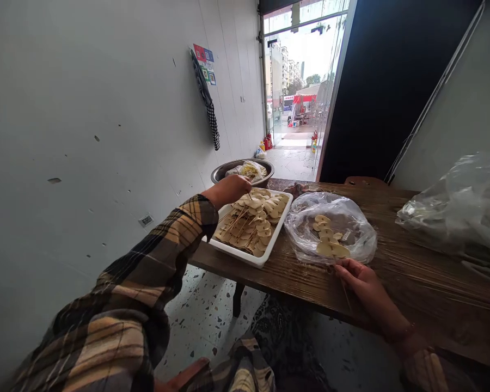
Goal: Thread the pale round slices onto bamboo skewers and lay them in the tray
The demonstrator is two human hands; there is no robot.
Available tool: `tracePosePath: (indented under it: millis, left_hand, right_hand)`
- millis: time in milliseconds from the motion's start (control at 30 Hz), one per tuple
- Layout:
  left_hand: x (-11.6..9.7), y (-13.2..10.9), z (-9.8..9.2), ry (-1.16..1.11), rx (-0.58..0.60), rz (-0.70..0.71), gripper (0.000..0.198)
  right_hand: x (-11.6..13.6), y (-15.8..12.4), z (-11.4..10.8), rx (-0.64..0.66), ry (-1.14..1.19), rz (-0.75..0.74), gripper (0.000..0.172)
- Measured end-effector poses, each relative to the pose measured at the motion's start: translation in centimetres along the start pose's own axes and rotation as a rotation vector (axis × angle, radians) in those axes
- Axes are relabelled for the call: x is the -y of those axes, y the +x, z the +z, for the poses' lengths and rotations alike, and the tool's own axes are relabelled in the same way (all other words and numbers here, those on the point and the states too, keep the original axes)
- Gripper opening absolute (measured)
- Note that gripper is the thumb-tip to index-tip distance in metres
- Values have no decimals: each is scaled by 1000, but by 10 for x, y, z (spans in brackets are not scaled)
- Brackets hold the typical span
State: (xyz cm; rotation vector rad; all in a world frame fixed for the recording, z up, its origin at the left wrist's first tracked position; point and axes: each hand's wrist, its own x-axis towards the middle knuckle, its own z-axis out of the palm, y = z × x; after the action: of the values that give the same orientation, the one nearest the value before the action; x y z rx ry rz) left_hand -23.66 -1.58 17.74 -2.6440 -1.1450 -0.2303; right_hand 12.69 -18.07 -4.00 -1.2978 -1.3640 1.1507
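My right hand [363,280] pinches the stick of a skewer [332,249] threaded with thin, pale round slices. Its upper part reaches over a clear plastic bag [302,228] lying open on the table. At far left, my left hand [239,188] is stretched out over a white tray [265,256]. Its closed fingers hold a thin stick that points down at the slices there; the stick's lower end merges with the pile. Many similar skewers [240,228] lie stacked in that tray, their sticks pointing various ways.
Behind the tray stands a metal basin [218,173] holding a bag of yellowish food [253,170]. A large clear plastic bag [461,190] lies at the right on the brown wooden table [302,280]. A glass door [298,87] is at the back, a grey wall left.
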Motion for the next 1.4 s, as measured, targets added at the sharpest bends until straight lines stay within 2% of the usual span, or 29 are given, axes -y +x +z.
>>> tracePosePath:
  millis: [67,133,233,400,500,600,733,833,967,1133,1267,1400]
  left_hand:
    - [7,-9,-6,-33,-49,-20,22]
    - [9,-15,-10,-63,-146,-94,21]
    - [-1,-17,-14,-89,-252,-198,20]
    - [-42,-6,-17,-128,-261,-144,22]
    - [-72,8,-12,-145,-254,-152,21]
    - [-101,22,0,-219,-246,-158,21]
    - [-134,39,29,-495,-236,-195,20]
    - [-154,50,52,-839,-180,-286,16]
    - [-179,63,68,-1285,-118,-397,20]
    - [-211,69,71,-1679,-190,-371,32]
    - [-227,65,79,-1873,-210,-392,32]
    - [-234,64,93,-1941,-294,-447,33]
  right_hand:
    - [1,0,1,-9,1,-12,44]
    - [3,-1,2,-18,-2,-21,44]
    - [6,0,4,-29,14,-19,46]
    - [8,8,-11,-83,-21,-31,47]
    - [8,17,-32,-84,-154,-90,40]
    - [8,23,-52,-78,-339,-139,33]
    - [16,23,-66,-85,-583,-194,28]
    - [34,22,-68,-148,-648,-264,30]
    - [65,27,-58,-196,-523,-345,32]
    - [81,48,-39,-176,-281,-338,35]
    - [82,60,-35,-136,-168,-366,36]
    - [83,62,-33,-135,-151,-376,34]
